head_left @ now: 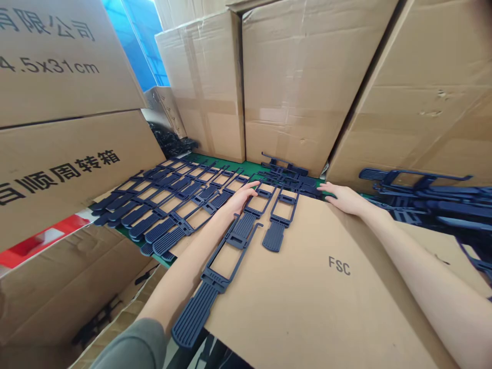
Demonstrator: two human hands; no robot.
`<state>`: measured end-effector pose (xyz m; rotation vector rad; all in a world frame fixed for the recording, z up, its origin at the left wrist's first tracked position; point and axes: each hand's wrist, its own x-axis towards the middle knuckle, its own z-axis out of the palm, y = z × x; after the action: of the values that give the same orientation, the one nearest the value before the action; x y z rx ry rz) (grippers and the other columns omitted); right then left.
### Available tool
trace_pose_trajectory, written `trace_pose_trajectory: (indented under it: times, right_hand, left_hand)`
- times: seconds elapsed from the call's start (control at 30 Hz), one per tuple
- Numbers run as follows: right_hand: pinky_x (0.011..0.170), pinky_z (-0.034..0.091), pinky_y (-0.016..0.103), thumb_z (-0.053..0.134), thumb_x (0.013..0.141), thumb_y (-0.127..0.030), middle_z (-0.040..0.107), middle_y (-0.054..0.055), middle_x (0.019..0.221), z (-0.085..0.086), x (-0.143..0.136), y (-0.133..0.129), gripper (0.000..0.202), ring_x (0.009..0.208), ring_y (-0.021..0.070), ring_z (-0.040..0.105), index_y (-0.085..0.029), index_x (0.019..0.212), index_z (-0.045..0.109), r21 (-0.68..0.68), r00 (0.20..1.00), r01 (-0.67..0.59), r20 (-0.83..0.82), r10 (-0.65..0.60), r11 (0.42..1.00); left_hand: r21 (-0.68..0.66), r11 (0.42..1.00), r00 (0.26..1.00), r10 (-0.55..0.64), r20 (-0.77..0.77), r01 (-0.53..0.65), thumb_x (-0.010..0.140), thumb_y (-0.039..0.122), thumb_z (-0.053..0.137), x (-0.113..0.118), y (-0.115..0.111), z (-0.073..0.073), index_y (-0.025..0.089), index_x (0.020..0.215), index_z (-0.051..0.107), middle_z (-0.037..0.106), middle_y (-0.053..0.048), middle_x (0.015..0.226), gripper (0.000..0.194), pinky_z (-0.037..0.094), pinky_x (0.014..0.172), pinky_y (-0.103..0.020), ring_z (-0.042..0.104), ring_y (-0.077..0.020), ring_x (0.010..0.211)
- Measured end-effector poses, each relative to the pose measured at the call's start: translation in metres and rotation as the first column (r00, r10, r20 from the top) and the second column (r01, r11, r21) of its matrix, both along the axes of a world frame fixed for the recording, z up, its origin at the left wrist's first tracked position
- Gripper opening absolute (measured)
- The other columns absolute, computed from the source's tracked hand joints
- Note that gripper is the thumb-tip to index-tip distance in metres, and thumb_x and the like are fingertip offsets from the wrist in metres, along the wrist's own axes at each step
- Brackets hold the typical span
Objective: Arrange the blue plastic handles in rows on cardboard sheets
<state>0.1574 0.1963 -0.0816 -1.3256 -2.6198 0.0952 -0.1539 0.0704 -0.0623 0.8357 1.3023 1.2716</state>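
Dark blue frames [217, 279] lie on the left part of the FSC cardboard sheet [307, 292], on a green tabletop [251, 168]. Left hand [245, 197] is right by a far frame, can't tell if its grip is pinching anything. Right hand [340, 197] has its grip spread at the sheet's far edge, near a messy pile [288, 173].

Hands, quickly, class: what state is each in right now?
Left hand: at a bracket; grip cannot be told.
Right hand: open, fingers parted at the pile.
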Motion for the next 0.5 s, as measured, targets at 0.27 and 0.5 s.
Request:
trace_pose_trajectory:
  times: [0.27,0.5]
  right_hand:
    - [0.098,0.044,0.052,0.048,0.088,-0.032,0.073,0.013,0.102,-0.0019,0.0057,0.0042,0.029,0.103,0.0322,0.065,-0.019,0.09,0.074,0.009,0.997,0.075,0.028,-0.075,0.997]
    - [0.1,0.044,0.04,0.053,0.084,-0.024,0.064,0.007,0.125,-0.0045,0.003,0.0059,0.035,0.117,0.0247,0.057,-0.024,0.117,0.064,0.013,0.998,0.029,-0.052,-0.028,1.0]
  left_hand:
    - [-0.003,1.0,1.0,0.006,-0.018,-0.006,0.066,0.01,0.051,0.0019,-0.0017,0.005,0.018,0.133,0.056,0.075,-0.005,0.094,0.068,0.055,0.069,-0.029,0.069,-0.0214,0.084]
    - [-0.013,1.0,1.0,0.006,-0.029,-0.006,0.066,0.01,0.051,0.0007,-0.0002,0.0051,0.02,0.132,0.057,0.075,-0.004,0.09,0.067,0.054,0.068,-0.029,0.07,-0.0215,0.081]
